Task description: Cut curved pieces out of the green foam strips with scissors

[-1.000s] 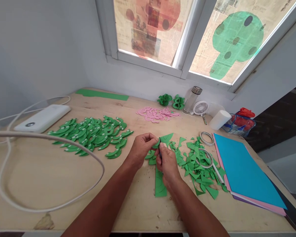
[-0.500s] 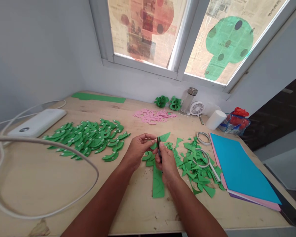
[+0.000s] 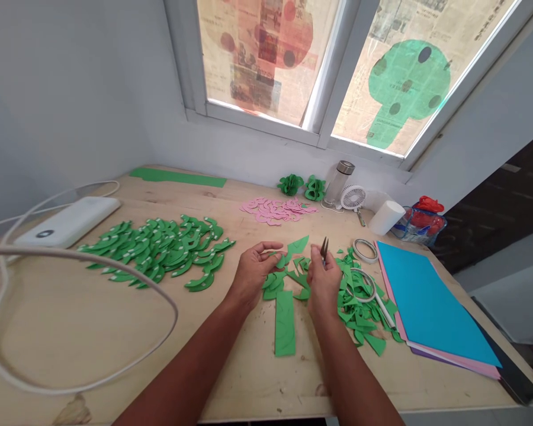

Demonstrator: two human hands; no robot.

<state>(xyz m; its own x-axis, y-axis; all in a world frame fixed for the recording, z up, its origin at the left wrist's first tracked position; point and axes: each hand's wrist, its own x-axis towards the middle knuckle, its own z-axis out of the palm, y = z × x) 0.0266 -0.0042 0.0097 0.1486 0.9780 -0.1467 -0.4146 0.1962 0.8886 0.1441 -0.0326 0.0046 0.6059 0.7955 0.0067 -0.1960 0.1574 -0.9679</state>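
My left hand pinches a small piece of green paper between thumb and fingers, with a pointed green piece just beyond it. My right hand is closed around scissors, whose dark blades point away from me, apart from the paper. Between my forearms lies a green paper strip with faint curved lines on it. A few curved green cut-outs rest beside my left fingertips. Green scraps are heaped to the right of my right hand.
On the left are a large pile of green curved pieces with white spots, a white power bank and a looping cable. Pink cut-outs lie behind. Tape rolls and blue paper sheets lie to the right.
My right hand has moved right with the scissors, away from my left hand and the paper. More of the strip and cut-outs now shows. The left hand keeps its piece.
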